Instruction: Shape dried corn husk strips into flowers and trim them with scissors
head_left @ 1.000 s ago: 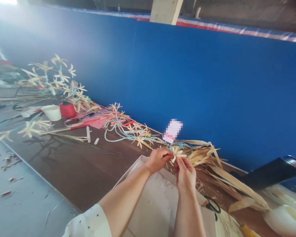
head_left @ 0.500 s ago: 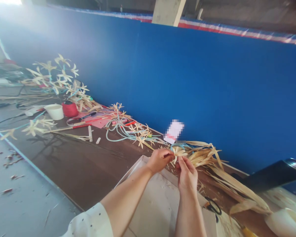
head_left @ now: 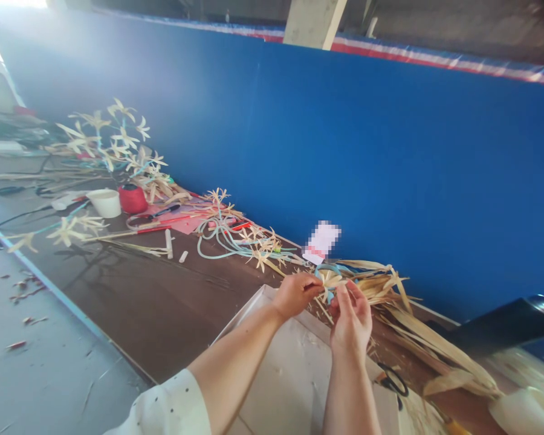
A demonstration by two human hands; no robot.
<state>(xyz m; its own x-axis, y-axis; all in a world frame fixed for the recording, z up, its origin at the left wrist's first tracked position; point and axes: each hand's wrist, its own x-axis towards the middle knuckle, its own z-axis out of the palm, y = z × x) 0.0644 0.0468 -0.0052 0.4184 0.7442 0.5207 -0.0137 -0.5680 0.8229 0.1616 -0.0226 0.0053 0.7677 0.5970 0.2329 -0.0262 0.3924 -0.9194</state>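
Left hand [head_left: 298, 296] is nearly closed, thumb and fingertips pinched on the near-left side of a pale husk flower [head_left: 330, 279]. Right hand [head_left: 351, 311] is half open, fingers bent, tips at the flower's right-hand petals; can't tell if it actually grips one or only touches. Flower sits between the two sets of fingertips, above the far end of a shallow pale box [head_left: 290, 374], petals spread. Both forearms cross over the box; left one has a white dotted sleeve [head_left: 167, 402]. Box is on a brown worktop [head_left: 176, 308], which runs along a blue partition [head_left: 390, 151]. Just beyond the hands: a small pixelated card [head_left: 321, 241] against the partition. Right of the right hand: a heap of dried husks [head_left: 439, 338] trailing along the worktop, a black loop handle [head_left: 406, 389] near the box, a black cylinder [head_left: 508, 323] lying slanted near the partition, and a white rounded container [head_left: 528, 411] cut off by the frame edge. Left of the hands, along the back: a loose coil of pale blue tubing [head_left: 215, 256] with more husk flowers at its right end, then a pink sheet [head_left: 185, 225] under red sticks, a red thread cone [head_left: 133, 200], and a white cup [head_left: 105, 204] just beside the cone. Two short white sticks [head_left: 169, 243] lie forward of the sheet. Behind cup and cone, a spray of husk flowers [head_left: 124, 138] on blue stems stands up. Reddish scraps lie on the floor [head_left: 49, 386], lower left.
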